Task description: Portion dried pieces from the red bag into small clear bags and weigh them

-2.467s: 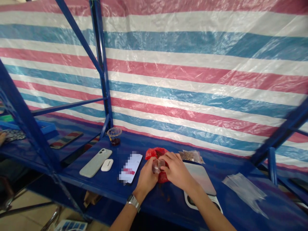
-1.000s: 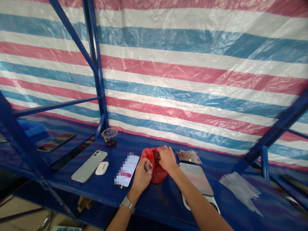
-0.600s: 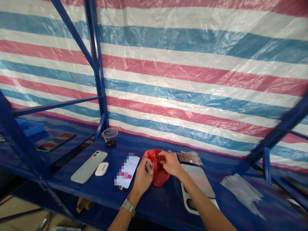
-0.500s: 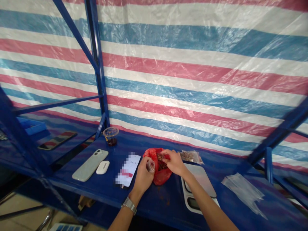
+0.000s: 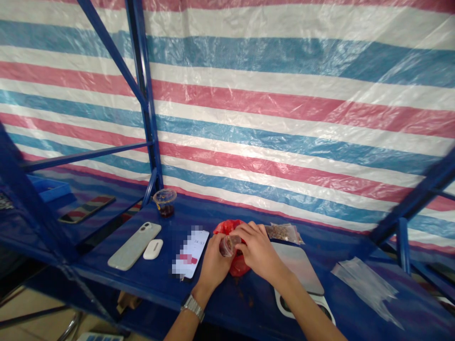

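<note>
Grasps small clear pouch (image 5: pixel 226 246) in left hand (image 5: pixel 213 265), over red bag (image 5: pixel 239 271) on table (image 5: pixel 159 279). Meets pouch mouth with right hand (image 5: pixel 259 253), fingers curled; cannot tell whether grasping.

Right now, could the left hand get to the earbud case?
Probably yes, once freed: the left hand holds the clear bag, with the right hand at its mouth. The earbud case lies uncovered on the shelf, just beyond the lit phone; nothing blocks it.

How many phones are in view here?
3. One grey phone lies beside the white case; one lit phone is next to the left hand; one dark phone is on the far-left shelf. None seems hidden.
</note>
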`<state>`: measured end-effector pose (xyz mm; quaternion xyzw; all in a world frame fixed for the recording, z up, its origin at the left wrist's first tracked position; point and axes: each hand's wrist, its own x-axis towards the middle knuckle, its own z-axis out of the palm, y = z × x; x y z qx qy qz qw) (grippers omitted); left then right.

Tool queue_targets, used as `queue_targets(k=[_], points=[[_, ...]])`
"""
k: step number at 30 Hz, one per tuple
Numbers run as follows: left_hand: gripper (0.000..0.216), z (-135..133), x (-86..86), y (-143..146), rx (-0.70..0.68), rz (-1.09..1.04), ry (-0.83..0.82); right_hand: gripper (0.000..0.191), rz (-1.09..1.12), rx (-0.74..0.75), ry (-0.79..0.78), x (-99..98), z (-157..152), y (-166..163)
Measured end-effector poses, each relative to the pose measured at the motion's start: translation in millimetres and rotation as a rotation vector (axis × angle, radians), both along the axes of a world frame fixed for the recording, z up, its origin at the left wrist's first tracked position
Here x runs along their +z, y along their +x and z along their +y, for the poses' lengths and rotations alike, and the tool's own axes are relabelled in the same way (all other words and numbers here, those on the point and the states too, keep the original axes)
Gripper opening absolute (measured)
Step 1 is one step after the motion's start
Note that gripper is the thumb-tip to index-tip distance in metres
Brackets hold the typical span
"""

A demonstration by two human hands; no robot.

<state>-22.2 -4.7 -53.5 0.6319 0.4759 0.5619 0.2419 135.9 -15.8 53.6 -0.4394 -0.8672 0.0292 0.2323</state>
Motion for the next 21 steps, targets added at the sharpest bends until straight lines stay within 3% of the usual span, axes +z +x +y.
queue_targets(k=[5, 11, 16, 21], points=[[0.016, -1.9, 1.4, -1.6, -0.008, 0.049, -0.024, 0.031, -0.038, 0.060, 0.047, -0.6, -2.7, -1.0], [0.011, -2.0, 4.3, -1.4, -0.017, 0.023, -0.038, 0.027, -0.003, 0.021, 0.049, -1.6, -1.9, -0.3], [0.006, 1.0, 0.3, 0.7, 0.017, 0.007, -0.043, 0.021, 0.051, -0.119, 0.032, -1.2, 6.5, 12.5], [0.009, 4.3, -2.5, 0.8, 0.049, -0.004, -0.044, 0.021, -0.165, -0.242, -0.006, -12.8, 30.5, 13.7]])
